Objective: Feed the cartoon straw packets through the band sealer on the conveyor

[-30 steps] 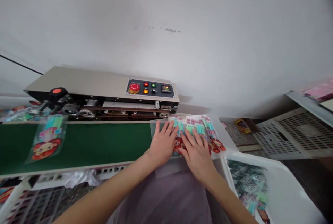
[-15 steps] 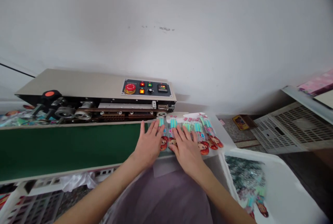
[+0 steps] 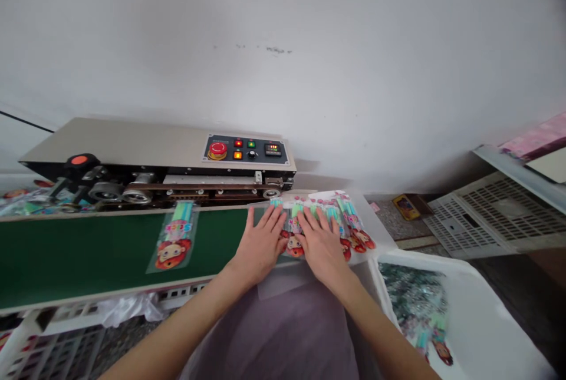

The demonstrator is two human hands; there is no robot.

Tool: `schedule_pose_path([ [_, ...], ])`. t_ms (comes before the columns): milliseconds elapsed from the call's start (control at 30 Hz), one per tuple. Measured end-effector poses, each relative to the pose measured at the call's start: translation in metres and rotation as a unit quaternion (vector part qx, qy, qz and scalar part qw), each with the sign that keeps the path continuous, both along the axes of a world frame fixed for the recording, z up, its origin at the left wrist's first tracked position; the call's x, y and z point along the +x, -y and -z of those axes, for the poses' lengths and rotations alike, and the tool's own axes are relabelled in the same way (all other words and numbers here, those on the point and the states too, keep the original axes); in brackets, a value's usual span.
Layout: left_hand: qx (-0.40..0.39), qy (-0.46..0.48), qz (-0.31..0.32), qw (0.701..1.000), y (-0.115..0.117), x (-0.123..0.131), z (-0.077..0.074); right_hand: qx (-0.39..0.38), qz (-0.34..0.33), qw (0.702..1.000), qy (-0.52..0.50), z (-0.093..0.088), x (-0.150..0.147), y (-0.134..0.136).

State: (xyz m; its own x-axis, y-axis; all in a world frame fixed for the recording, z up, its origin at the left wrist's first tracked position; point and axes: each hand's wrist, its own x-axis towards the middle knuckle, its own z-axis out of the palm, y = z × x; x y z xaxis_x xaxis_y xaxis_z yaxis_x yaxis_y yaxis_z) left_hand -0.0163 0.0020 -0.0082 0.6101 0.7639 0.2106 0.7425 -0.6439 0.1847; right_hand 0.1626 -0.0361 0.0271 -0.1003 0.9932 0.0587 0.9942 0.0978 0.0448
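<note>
My left hand (image 3: 260,243) and my right hand (image 3: 322,243) lie flat, fingers spread, on a fanned row of clear packets (image 3: 354,225) printed with cartoon faces and holding teal sticks. The row rests at the right end of the green conveyor belt (image 3: 88,253), below the infeed of the sealing machine (image 3: 145,159). One packet (image 3: 174,238) lies alone on the belt to the left of my left hand, its top edge under the machine's sealing band.
The machine's control panel (image 3: 245,149) shows a red stop button and lit lamps. A white bin (image 3: 481,327) with more packets stands at the lower right. Slotted plastic crates (image 3: 486,215) sit at the right. A crate (image 3: 57,339) is under the belt.
A single packet has left the row and travelled left along the belt. Both hands stayed flat on the row, shifting slightly. The packet seen far left a second ago is gone from view.
</note>
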Motion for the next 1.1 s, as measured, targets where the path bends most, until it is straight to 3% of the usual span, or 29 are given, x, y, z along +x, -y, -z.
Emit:
schedule_pose_path([
  [100, -0.015, -0.02, -0.048, 0.999, 0.001, -0.012, -0.013, -0.001, -0.017, 1.0, -0.02, -0.004, -0.004, -0.003],
  [200, -0.007, -0.013, -0.057, 0.998, 0.001, -0.004, -0.021, 0.024, -0.003, 1.0, -0.006, -0.009, 0.01, 0.002],
  [333, 0.016, 0.013, 0.029, 0.999, -0.002, 0.026, -0.011, 0.049, 0.038, 0.998, 0.032, -0.006, 0.032, 0.01],
  [400, 0.02, 0.018, 0.037, 0.999, -0.004, 0.032, -0.001, 0.043, 0.034, 0.998, 0.034, -0.001, 0.034, 0.011],
  [500, 0.023, 0.017, 0.014, 0.999, -0.004, 0.021, 0.007, 0.022, 0.017, 1.0, 0.012, 0.004, 0.022, 0.007],
  [667, 0.009, -0.013, -0.058, 0.998, 0.002, -0.012, -0.007, 0.002, -0.003, 0.999, -0.033, -0.001, -0.005, -0.001],
  [733, 0.008, -0.016, -0.081, 0.997, 0.003, -0.012, -0.015, 0.01, -0.003, 0.999, -0.034, -0.005, -0.005, 0.0],
  [800, 0.008, -0.01, -0.062, 0.998, 0.003, -0.003, -0.019, 0.023, 0.005, 1.0, -0.021, -0.009, 0.003, 0.005],
  [933, 0.008, 0.01, 0.038, 0.999, 0.0, 0.022, -0.012, 0.022, 0.022, 0.999, 0.014, -0.005, 0.021, 0.014],
  [1100, 0.014, 0.01, 0.005, 1.0, 0.003, 0.011, 0.001, 0.038, 0.023, 0.999, -0.004, 0.008, 0.006, 0.007],
])
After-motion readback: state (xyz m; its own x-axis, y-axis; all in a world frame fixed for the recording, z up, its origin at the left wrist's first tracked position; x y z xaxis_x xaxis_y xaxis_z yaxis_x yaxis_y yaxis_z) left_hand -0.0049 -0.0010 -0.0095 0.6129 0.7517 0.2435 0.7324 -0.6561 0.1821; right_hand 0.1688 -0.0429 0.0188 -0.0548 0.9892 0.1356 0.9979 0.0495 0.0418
